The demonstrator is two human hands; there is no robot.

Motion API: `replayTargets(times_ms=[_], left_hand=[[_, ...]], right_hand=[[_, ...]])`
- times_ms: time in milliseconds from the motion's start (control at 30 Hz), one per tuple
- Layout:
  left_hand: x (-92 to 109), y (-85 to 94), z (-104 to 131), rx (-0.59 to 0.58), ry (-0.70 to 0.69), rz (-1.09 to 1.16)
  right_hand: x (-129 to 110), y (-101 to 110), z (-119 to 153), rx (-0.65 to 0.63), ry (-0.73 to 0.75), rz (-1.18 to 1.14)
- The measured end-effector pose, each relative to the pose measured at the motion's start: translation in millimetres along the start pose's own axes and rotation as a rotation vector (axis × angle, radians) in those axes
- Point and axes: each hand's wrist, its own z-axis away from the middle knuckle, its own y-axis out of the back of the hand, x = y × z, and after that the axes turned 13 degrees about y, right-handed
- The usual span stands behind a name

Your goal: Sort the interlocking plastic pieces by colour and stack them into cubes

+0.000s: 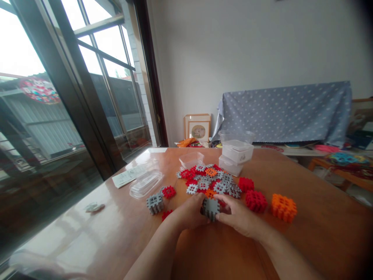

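Observation:
Between my two hands, near the middle of the wooden table, is a stack of grey notched square building pieces (211, 209). My left hand (192, 212) is closed around its left side, and the fingers of my right hand (237, 216) grip its right side. Just beyond lies a loose pile of red, grey and orange pieces (204, 179). To the left stands another grey stack (154, 203), with a red piece (168, 191) behind it and a red piece (166, 214) partly behind my left forearm. On the right are two red stacks (256, 201) and an orange stack (284, 207).
Clear plastic lids (146, 183) and a paper sheet (124, 177) lie at the left. A small plastic packet (94, 207) is further left. Behind the pile are a clear tub (190, 160) and stacked plastic boxes (236, 151). A window wall borders the left side.

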Motion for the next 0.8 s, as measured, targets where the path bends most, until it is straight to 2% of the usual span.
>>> replayTargets(times_ms=[233,600,800], left_hand=[[-2,-0.9,-2,-0.007,-0.015,0.003],[-3,-4.0,-2,0.027,-0.041,-0.027],[0,-1.5,-1,0.006,-0.043,-0.039]], right_hand=[[-3,-2,0,-0.003,0.009,0.017],[5,-3,-1,-0.052,0.037,-0.092],[14,-2,1,-0.078,0.019,-0.034]])
